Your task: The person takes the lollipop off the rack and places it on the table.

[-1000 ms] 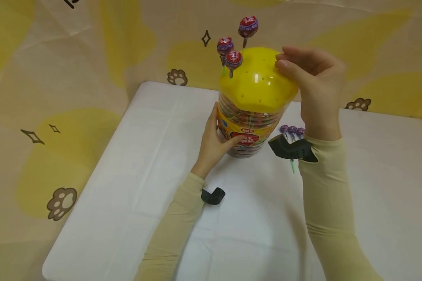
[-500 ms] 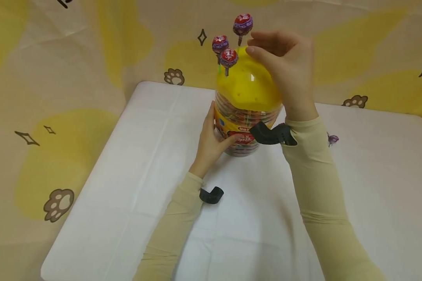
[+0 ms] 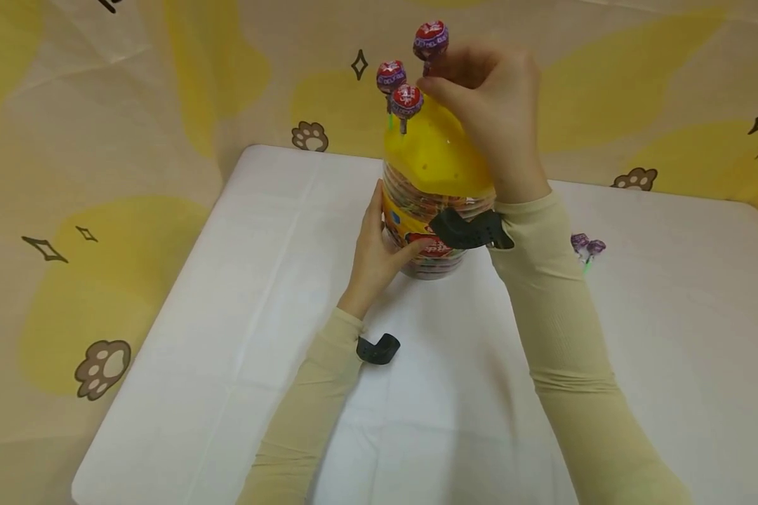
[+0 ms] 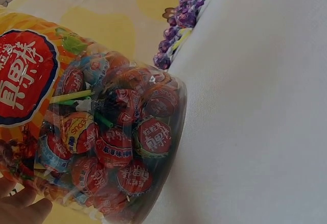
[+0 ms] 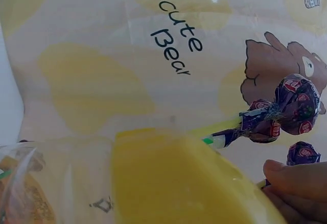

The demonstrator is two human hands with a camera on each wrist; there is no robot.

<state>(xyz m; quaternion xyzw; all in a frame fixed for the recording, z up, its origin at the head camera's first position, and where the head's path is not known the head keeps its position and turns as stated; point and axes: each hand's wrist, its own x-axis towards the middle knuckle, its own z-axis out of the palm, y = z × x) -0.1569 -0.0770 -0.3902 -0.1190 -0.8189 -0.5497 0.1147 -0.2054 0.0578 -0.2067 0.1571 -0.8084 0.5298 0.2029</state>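
Note:
A clear plastic jar [image 3: 410, 184] full of wrapped lollipops stands on the table under a yellow lid [image 3: 439, 165] with small holes. My left hand [image 3: 374, 263] grips the jar's side low down, thumb across the label. Three lollipops with red and purple wrappers stick up from the lid: a rear one [image 3: 431, 40], a left one [image 3: 391, 76] and a front one [image 3: 407, 103]. My right hand [image 3: 505, 116] pinches the rear lollipop just below its head. The right wrist view shows thumb and fingers meeting at the stick below a lollipop head [image 5: 303, 153].
More purple-wrapped lollipops [image 3: 587, 245] lie on the white table [image 3: 278, 280] right of the jar; the left wrist view shows several of these purple lollipops [image 4: 186, 17] in a row. A yellow patterned cloth [image 3: 581, 91] hangs behind the table.
My right hand has moved left from the lid's right side to the rear lollipop and now pinches it. The left hand keeps its grip on the jar.

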